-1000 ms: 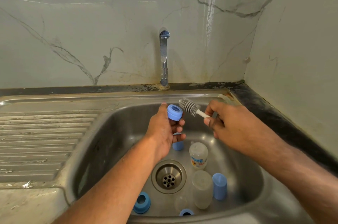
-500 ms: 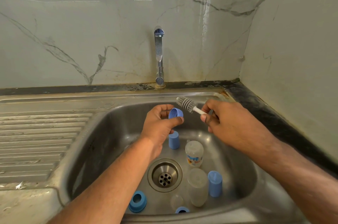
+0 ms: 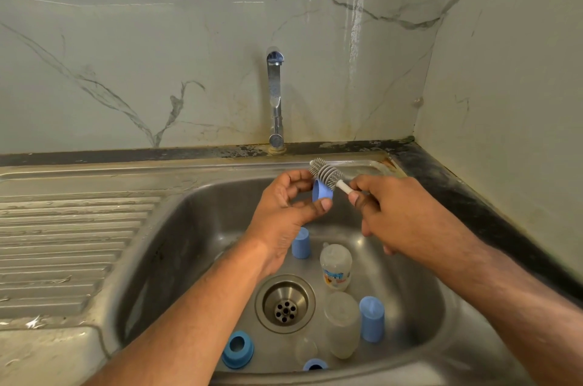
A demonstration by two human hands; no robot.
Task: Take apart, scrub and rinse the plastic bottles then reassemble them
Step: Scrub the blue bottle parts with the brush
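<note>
The left hand [image 3: 285, 206] is pinching a small blue plastic ring cap [image 3: 321, 191], presenting it to the grey-bristled white-handled brush [image 3: 325, 172] at its twelve o'clock, gripped by the right hand [image 3: 394, 215] for scrubbing.

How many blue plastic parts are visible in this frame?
5. One cap held in the left hand; a cap below that hand; a cap at right; two rings near the front, and. The arms may hide others.
</note>
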